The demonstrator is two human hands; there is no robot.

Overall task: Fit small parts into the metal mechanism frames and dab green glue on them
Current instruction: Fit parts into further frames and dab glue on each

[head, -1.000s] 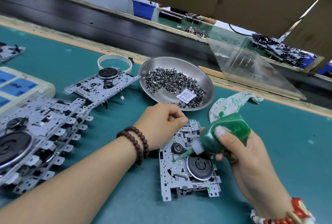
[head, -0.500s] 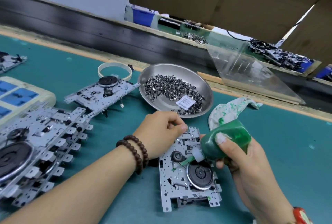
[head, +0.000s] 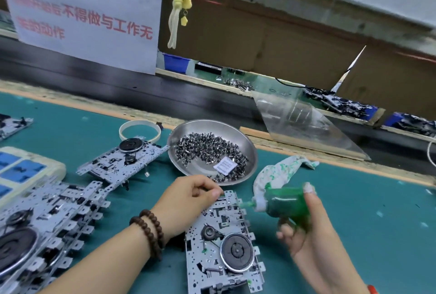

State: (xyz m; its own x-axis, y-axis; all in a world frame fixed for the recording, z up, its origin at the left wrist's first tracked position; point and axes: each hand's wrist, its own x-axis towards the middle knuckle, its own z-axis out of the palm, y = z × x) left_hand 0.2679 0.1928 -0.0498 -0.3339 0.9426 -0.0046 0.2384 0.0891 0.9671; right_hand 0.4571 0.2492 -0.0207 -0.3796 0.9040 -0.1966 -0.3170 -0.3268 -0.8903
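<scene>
A metal mechanism frame (head: pixel 221 251) with a black flywheel lies on the teal mat in front of me. My left hand (head: pixel 188 196), fingers curled, rests at the frame's far left corner; whether it pinches a small part I cannot tell. My right hand (head: pixel 304 239) grips a green glue bottle (head: pixel 283 204), its nozzle pointing left at the frame's far edge. A round steel dish (head: pixel 245 142) behind holds several small dark parts (head: pixel 207 152) and a white label.
A stack of frames (head: pixel 42 227) lies at the left, with another frame (head: pixel 122 161) and a white ring (head: pixel 139 131) behind it. A glue-stained cloth (head: pixel 280 171) lies right of the dish. A clear plastic sheet (head: pixel 304 126) leans over the conveyor edge.
The view tilted upward. My right hand lifted the bottle's nozzle from the frame's middle toward its far edge. My left hand stayed at the frame's corner.
</scene>
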